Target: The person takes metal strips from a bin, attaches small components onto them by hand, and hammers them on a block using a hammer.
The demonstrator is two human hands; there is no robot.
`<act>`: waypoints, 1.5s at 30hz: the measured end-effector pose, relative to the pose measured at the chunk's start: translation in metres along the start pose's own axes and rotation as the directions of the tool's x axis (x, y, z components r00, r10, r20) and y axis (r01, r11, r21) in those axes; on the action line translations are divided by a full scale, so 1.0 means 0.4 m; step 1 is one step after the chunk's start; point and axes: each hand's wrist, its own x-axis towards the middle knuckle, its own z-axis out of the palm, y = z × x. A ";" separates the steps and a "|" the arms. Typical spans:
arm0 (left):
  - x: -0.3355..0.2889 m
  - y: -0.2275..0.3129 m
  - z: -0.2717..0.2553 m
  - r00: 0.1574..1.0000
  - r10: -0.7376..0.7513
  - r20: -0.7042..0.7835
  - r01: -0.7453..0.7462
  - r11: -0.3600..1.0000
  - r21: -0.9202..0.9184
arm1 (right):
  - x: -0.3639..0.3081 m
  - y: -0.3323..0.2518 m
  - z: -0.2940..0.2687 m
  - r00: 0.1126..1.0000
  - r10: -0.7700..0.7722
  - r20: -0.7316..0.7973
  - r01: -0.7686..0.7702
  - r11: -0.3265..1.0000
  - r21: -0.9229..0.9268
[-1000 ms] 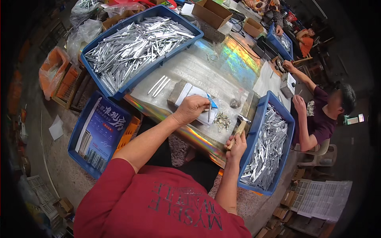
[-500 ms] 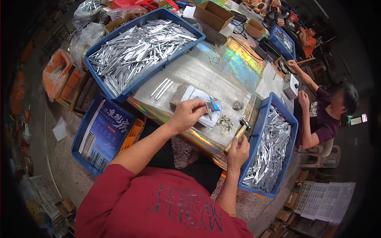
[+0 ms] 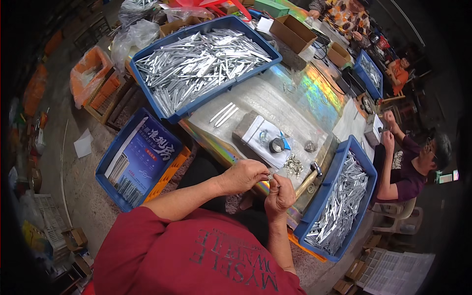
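On the left, a blue plastic bin with low walls [image 3: 101, 182] holds a blue printed sheet [image 3: 142, 152], lying flat. Next, a big blue plastic bin [image 3: 230, 90] is heaped with thin silver metal strips [image 3: 201, 61]; its walls likely stop them from sliding off. Three silver strips [image 3: 223, 114] lie side by side on the table, maybe so they are easy to grab. The left hand [image 3: 246, 175] has its thumb and finger pinched together, low by the table edge. A white pad [image 3: 260, 135] covers a grey block, perhaps to make a soft top, and a round dark piece [image 3: 277, 144] sits on it. The right hand [image 3: 280, 196] pinches too, close to the left. Both seem to hold a tiny pale bit [image 3: 270, 177], too small to name. Near the pad is a pile of small shiny pieces [image 3: 294, 166]. A wooden-handled hammer [image 3: 307, 179] lies within reach, beside another blue bin [image 3: 318, 191] of strips.
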 end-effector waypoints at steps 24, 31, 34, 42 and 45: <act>0.042 -0.272 -0.227 0.904 -0.151 -0.401 0.407 0.597 0.692 | -0.049 0.003 0.036 0.678 0.639 0.363 -0.700 0.411 0.584; 0.049 -0.124 -0.272 0.913 -0.027 -0.406 0.339 0.603 0.722 | -0.076 0.012 0.023 0.636 0.687 0.351 -0.738 0.409 0.537; 0.059 -0.134 -0.355 0.891 0.013 -0.453 0.382 0.515 0.767 | -0.086 0.014 0.018 0.622 0.699 0.354 -0.752 0.406 0.520; 0.032 -0.199 -0.489 0.727 -0.476 -0.495 0.657 0.274 0.702 | -0.097 0.015 0.022 0.626 0.678 0.385 -0.755 0.405 0.515; 0.043 -0.190 -0.478 0.717 -0.466 -0.518 0.676 0.283 0.681 | -0.097 0.017 0.023 0.635 0.668 0.387 -0.752 0.422 0.505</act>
